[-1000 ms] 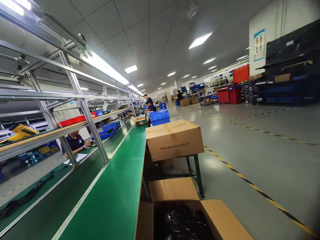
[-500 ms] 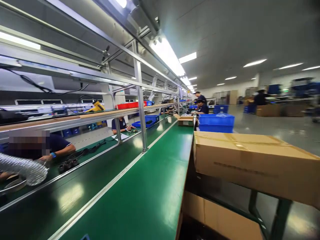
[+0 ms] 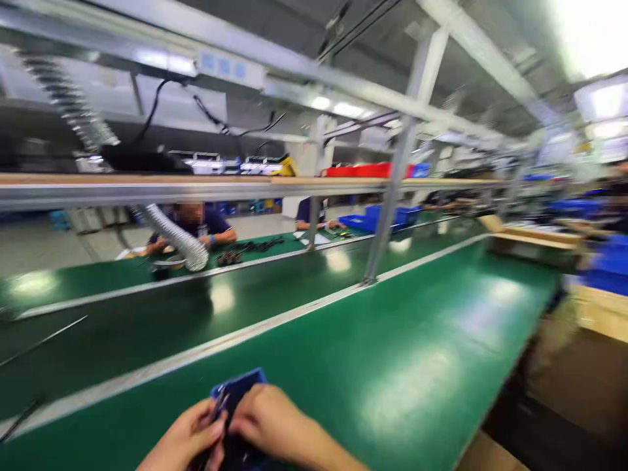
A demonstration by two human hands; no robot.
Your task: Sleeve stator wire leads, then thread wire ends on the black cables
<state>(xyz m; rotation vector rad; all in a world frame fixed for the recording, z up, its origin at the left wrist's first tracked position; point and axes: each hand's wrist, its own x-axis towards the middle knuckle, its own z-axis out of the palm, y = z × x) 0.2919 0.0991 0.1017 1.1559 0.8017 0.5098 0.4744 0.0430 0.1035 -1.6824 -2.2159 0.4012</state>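
Note:
My left hand (image 3: 186, 435) and my right hand (image 3: 269, 415) are at the bottom edge of the view, over a green bench top. Between them they hold a flat dark blue object (image 3: 235, 396), which looks like a pouch or a cover. A small metallic piece (image 3: 219, 403) shows at its left side. Motion blur and my fingers hide its exact shape, and the frame cuts off its lower part.
A long green workbench (image 3: 392, 392) with a pale edge strip runs past me. Blue bins (image 3: 601, 261) and cardboard (image 3: 554, 366) stand blurred at right. Beyond an aluminium shelf rack (image 3: 392, 190), co-workers sit at a parallel bench, one behind a silver flexible duct (image 3: 171, 235).
The view has swung left and tilted toward the bench, so the taped cardboard box has left the picture. My two hands have come into view at the bottom, holding the dark blue object.

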